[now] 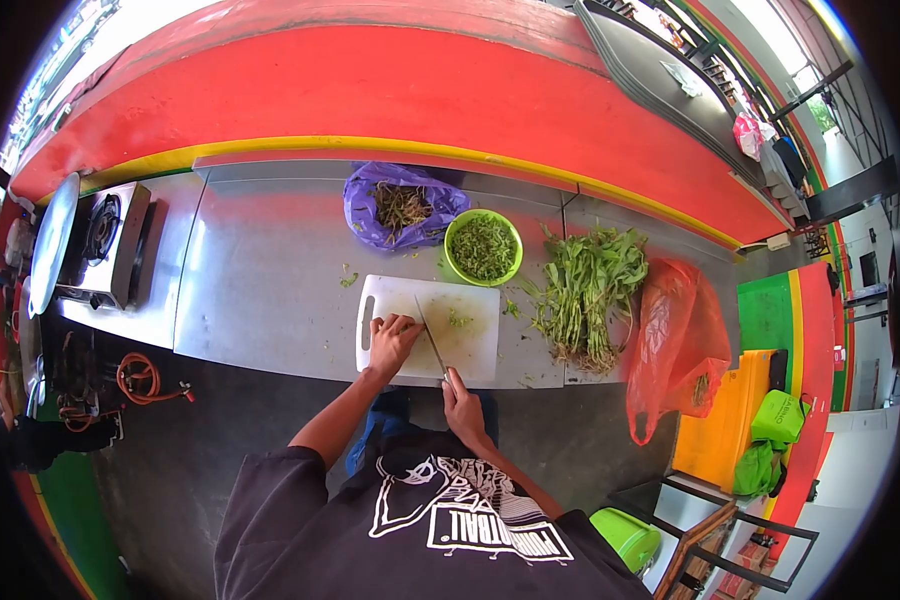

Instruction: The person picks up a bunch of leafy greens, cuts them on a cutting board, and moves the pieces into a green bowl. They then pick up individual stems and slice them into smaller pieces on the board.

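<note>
On a white cutting board [380, 312] my left hand [394, 342] rests with its fingers curled, close to the blade; what lies under the fingertips, if anything, is too small to make out. My right hand [462, 408] grips the handle of a knife [432, 338], whose blade points away from me across the board. A few chopped green bits [460, 318] lie right of the blade. Behind the board stands a lime-green bowl [452, 262] of chopped greens [484, 248]. To the right is a pile of leafy stalks with roots [592, 290].
A purple plastic bag [362, 215] holding roots and trimmings sits behind the board. An orange-red plastic bag [675, 330] hangs over the right front edge of the steel counter [260, 270]. A gas stove [110, 240] stands at far left, below a red wall [370, 90].
</note>
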Tool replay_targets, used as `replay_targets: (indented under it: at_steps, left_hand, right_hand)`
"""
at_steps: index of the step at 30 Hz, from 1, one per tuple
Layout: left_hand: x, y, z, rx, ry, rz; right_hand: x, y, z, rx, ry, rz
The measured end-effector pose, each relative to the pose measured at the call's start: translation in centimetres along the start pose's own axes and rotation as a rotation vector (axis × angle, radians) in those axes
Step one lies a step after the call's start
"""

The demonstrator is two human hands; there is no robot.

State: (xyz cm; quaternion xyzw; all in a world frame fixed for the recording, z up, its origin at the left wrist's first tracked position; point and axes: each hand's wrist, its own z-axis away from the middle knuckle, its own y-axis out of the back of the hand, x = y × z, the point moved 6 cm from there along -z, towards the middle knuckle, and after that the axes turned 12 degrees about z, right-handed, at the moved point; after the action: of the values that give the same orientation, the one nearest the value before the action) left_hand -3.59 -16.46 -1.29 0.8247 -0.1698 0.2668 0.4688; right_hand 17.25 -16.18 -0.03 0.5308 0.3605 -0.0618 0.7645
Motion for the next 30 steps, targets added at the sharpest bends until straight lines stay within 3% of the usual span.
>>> replay_targets:
  at_steps: [5,18,24,26,30]
  left_hand:
    - [0.5,0.5,-0.1,-0.052,-0.021,-0.038]
    - [-0.7,0.4,0.2,-0.025,0.017,0.031]
    - [0.7,1.0,0.1,-0.041,-0.005,-0.042]
    - [0.6,1.0,0.2,-0.028,-0.018,-0.061]
    - [-0.2,0.6,0.8,-0.094,-0.039,-0.091]
  right_hand:
    - [-0.6,-1.2,-2.2,0.050,0.116,0.162]
    - [-0.9,-1.3,-2.0,0.019,0.071,0.017]
    - [-1.4,-1.1,-3.3,0.087,0.138,0.107]
    - [-2.3,-1.2,-4.7,-0.039,0.067,0.264]
    - [-2.3,-1.4,-5.5,-0.004,0.070,0.221]
